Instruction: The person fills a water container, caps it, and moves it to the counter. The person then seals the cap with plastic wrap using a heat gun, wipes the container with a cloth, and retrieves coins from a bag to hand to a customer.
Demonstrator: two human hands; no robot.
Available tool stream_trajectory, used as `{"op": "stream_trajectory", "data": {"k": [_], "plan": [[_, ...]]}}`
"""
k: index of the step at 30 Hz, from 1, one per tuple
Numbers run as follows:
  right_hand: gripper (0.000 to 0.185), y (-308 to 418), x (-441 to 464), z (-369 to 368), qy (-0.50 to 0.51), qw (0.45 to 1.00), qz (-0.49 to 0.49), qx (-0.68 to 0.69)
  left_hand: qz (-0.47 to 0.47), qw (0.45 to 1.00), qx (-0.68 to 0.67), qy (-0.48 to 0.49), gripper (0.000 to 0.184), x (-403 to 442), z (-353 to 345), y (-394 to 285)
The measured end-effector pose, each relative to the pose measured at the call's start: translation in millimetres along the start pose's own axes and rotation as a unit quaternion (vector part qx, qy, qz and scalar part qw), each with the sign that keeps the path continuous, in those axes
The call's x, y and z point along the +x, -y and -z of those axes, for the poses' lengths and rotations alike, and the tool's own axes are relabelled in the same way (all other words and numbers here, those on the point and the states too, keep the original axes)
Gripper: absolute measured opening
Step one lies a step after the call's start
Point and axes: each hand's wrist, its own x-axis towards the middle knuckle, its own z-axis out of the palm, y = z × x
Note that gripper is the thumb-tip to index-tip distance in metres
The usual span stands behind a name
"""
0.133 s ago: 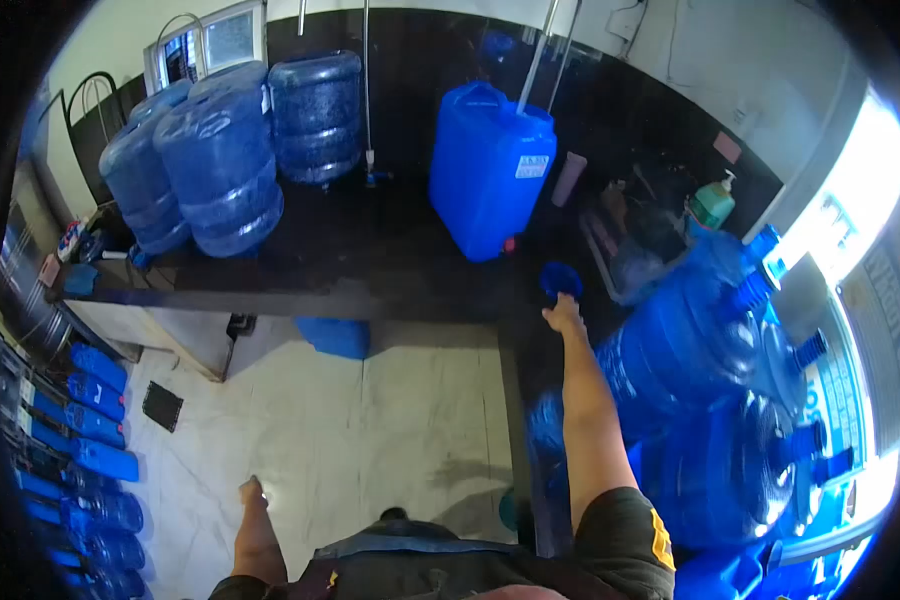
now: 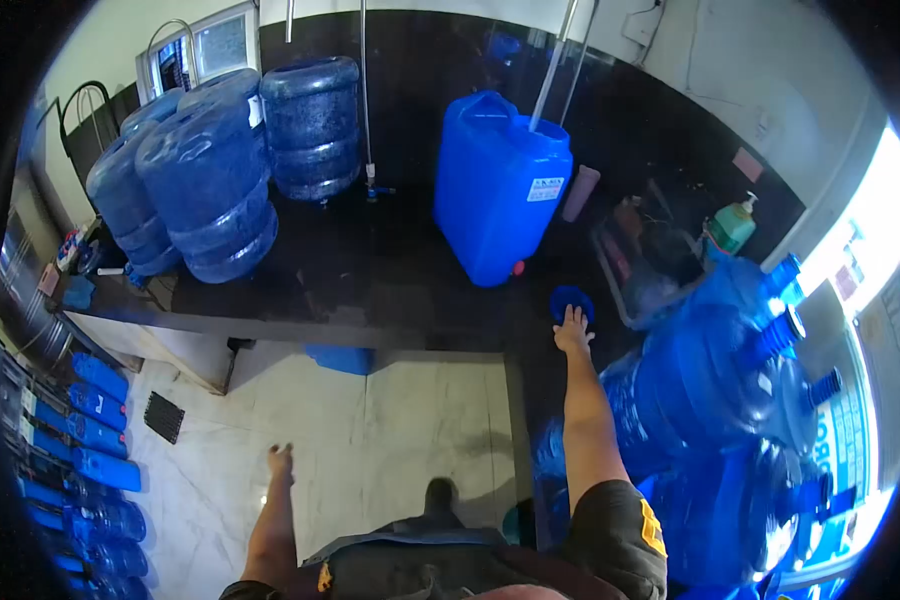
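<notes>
My right hand (image 2: 574, 330) reaches over the dark counter, fingers spread, its fingertips at the near edge of a round blue cap (image 2: 572, 299). The cap lies flat on the counter; whether the fingertips press on it I cannot tell. Just behind it stands a blue jerrycan (image 2: 500, 190) with a white label, a red plug low down and a pipe reaching down to its top opening. My left hand (image 2: 281, 463) hangs over the tiled floor, fingers loosely apart, holding nothing visible.
Several large water bottles (image 2: 205, 190) stand upside down on the counter's left. More bottles (image 2: 700, 370) lie stacked right of my right arm. A clear tray (image 2: 635, 270) and a green pump bottle (image 2: 733, 226) sit behind. Blue containers (image 2: 105, 468) line the floor at left.
My right hand's fingers have straightened and spread from their closer grip at the cap, which stays on the counter. My left hand has lifted forward and its fingers have loosened. The view has shifted slightly.
</notes>
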Motion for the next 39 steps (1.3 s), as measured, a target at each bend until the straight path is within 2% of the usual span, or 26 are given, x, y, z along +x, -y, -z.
{"op": "stream_trajectory", "data": {"k": [1,3,4,5,7,8,9,10,11,13,14,16,17,18,19,20,21,23,25,27,29,30,31,33,36,39], "plan": [[0.061,-6.4,6.2,-7.4,-0.03,0.999,0.015,-0.021,-0.013,1.0,0.0,0.028,0.055,-38.9,-27.5,-50.3],[0.047,-13.3,15.2,-11.9,-0.092,0.993,0.046,-0.056,-0.123,0.987,0.022,0.097,0.05,-55.3,-81.1,-79.8],[0.035,-10.6,23.2,-14.4,-0.09,0.991,0.083,-0.058,-0.181,0.976,0.043,0.11,0.048,-80.4,-101.0,-111.8],[0.023,-11.5,30.1,-11.6,-0.089,0.987,0.118,-0.063,-0.16,0.951,-0.09,0.248,0.048,-77.9,-126.3,-120.4],[0.01,26.9,-0.7,11.0,-0.104,0.981,0.163,0.03,-0.031,0.892,-0.183,0.413,0.05,-135.8,-157.2,-188.3],[0.01,58.8,-25.3,37.6,-0.086,0.977,0.193,-0.001,0.05,0.84,-0.245,0.482,0.048,-159.9,-176.5,-217.4],[0.014,80.5,-44.3,56.3,0.029,0.971,0.201,0.123,0.134,0.8,-0.292,0.507,0.055,-197.4,-181.6,-260.2],[0.017,104.8,-62.8,72.8,0.05,0.935,0.289,0.199,0.219,0.752,-0.334,0.524,0.063,-222.0,-185.1,-294.2],[0.021,131.4,-78.7,92.1,0.161,0.913,0.306,0.218,0.23,0.704,-0.376,0.556,0.066,-218.0,-200.1,-302.6],[0.022,169.8,-94.3,101.3,0.237,0.819,0.439,0.284,0.244,0.598,-0.455,0.612,0.074,-202.3,-231.4,-315.3],[0.021,170.9,-80.8,109.0,0.201,0.794,0.475,0.323,0.169,0.643,-0.451,0.596,0.077,-210.8,-229.2,-340.2],[0.02,168.6,-31.7,131.3,0.123,0.728,0.542,0.4,0.191,0.598,-0.471,0.62,0.074,-202.6,-213.6,-373.8],[0.023,145.6,5.1,142.1,0.11,0.863,0.388,0.305,0.201,0.575,-0.481,0.631,0.073,-193.2,-209.3,-387.5],[0.019,106.1,70.6,101.0,0.075,0.924,0.232,0.295,0.154,0.584,-0.464,0.648,0.068,-177.3,-204.1,-396.0],[0.015,90.3,137.4,64.9,-0.123,0.983,0.107,0.086,0.064,0.67,-0.423,0.607,0.066,-162.9,-196.5,-398.1],[0.025,94.2,182.0,63.5,-0.291,0.921,0.217,0.141,-0.03,0.739,-0.377,0.557,0.065,-150.2,-190.9,-399.7],[0.025,96.6,216.8,58.6,-0.361,0.883,0.259,0.152,-0.129,0.793,-0.329,0.497,0.064,-135.5,-187.0,-404.7],[0.026,100.6,254.1,44.4,-0.288,0.932,0.167,0.143,-0.29,0.856,-0.206,0.375,0.06,-96.8,-166.9,-410.2],[0.026,103.1,267.1,43.0,-0.249,0.953,0.113,0.13,-0.29,0.867,-0.249,0.32,0.062,-53.7,-145.6,-390.5],[0.027,103.4,272.3,44.5,-0.247,0.956,0.097,0.127,-0.231,0.905,-0.255,0.25,0.064,-48.0,-108.6,-387.0],[0.027,105.5,274.2,47.2,-0.25,0.956,0.095,0.124,-0.183,0.916,-0.28,0.222,0.065,-30.7,-81.9,-360.2],[0.028,103.9,274.0,45.1,-0.248,0.957,0.094,0.121,-0.119,0.914,-0.29,0.259,0.07,-17.7,-66.6,-341.8],[0.028,104.4,275.8,43.5,-0.247,0.957,0.093,0.123,-0.061,0.914,-0.331,0.226,0.071,-11.9,-60.6,-327.4],[0.028,105.6,281.2,42.2,-0.247,0.957,0.09,0.127,-0.018,0.898,-0.357,0.256,0.069,-6.3,-44.6,-314.5],[0.029,103.3,283.2,47.9,-0.245,0.957,0.089,0.124,0.025,0.902,-0.379,0.207,0.069,-35.0,-42.8,-334.0],[0.03,105.0,288.3,51.0,-0.242,0.957,0.088,0.13,0.017,0.861,-0.411,0.3,0.076,-38.4,-45.3,-333.6]]}}
